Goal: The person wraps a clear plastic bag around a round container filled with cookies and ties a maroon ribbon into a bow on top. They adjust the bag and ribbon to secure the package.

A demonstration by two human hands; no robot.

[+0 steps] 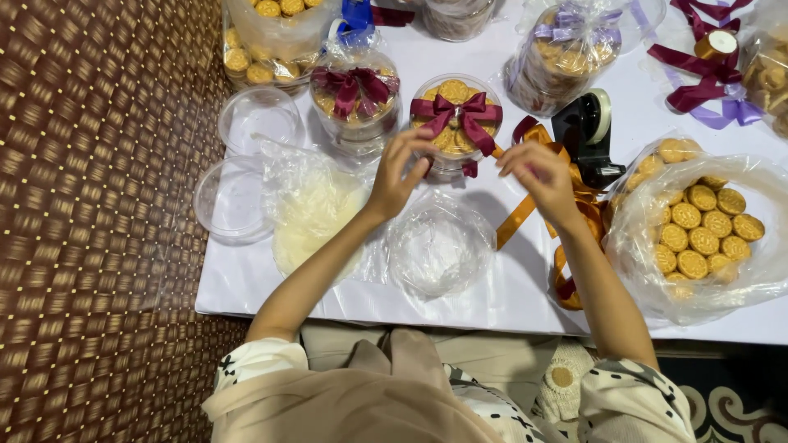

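Reaching over a white table (492,303), the left hand (398,176) pinches the edge of a clear round tub of biscuits (454,123) tied with a maroon bow (460,115). The right hand (542,176), just beside it, grips an orange ribbon (519,220) between curled fingers. A black tape dispenser (587,135) stands close behind.

Jar (456,123): clear glossy plastic, satin maroon ribbon (462,115) tied on top, sheen on folds. Orange ribbon (525,215): shiny satin. Bag (706,238) of biscuits: thin crinkled clear plastic, glossy. Empty tubs (234,201): smooth transparent plastic. Tape dispenser (587,135): black hard plastic, matt. Table (492,303) cover: white, smooth, matt. Floor mat (98,205): brown woven, rough, slight gloss.
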